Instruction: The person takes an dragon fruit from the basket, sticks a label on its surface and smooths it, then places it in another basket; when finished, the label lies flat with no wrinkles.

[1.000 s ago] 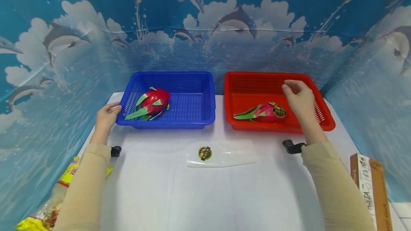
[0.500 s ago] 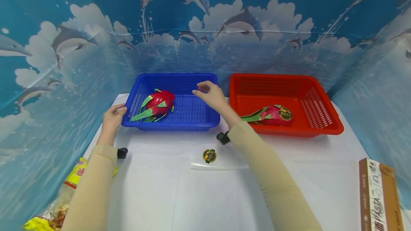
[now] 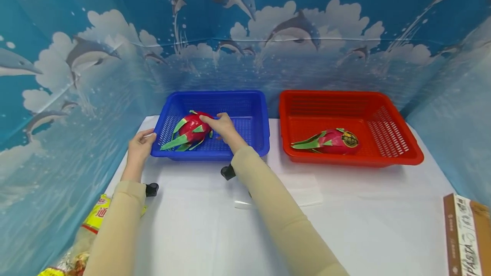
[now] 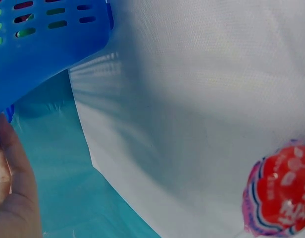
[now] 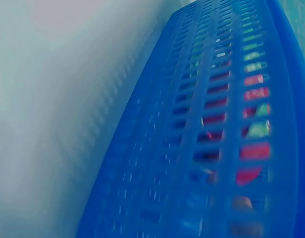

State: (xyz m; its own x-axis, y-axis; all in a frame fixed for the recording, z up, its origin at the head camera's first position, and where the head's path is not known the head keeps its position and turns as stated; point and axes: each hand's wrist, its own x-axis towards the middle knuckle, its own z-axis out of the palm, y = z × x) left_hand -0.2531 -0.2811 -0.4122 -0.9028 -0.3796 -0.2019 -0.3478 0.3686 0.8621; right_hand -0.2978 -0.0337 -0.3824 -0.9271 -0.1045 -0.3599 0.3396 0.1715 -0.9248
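A blue basket (image 3: 215,156) stands at the centre left, holding a red dragon fruit (image 3: 193,129) with long green scales. My left hand (image 3: 140,145) pinches the basket's left rim; the left wrist view shows its fingers at the basket's corner. Over the blue basket my right hand (image 3: 223,126) reaches to the fruit's right side, thumb overlapping the skin and fingers spread; whether it touches cannot be told. In the right wrist view the basket wall (image 5: 192,119) hides most of the hand and fruit. Another dragon fruit (image 3: 333,142), with a round dark label, lies in the red basket (image 3: 345,161).
A clear plastic strip (image 3: 307,195) lies on the white table (image 3: 184,233), partly under my right sleeve. A yellow food bag (image 3: 93,216) is at left, a pasta box (image 3: 466,233) at right. The left wrist view shows a red wrapped round thing (image 4: 283,191). Dolphin-print sheeting (image 3: 245,71) surrounds the table.
My right hand has moved left from above the red basket, across to the dragon fruit in the blue basket. My left hand has stayed at the blue rim. The head view has shifted slightly.
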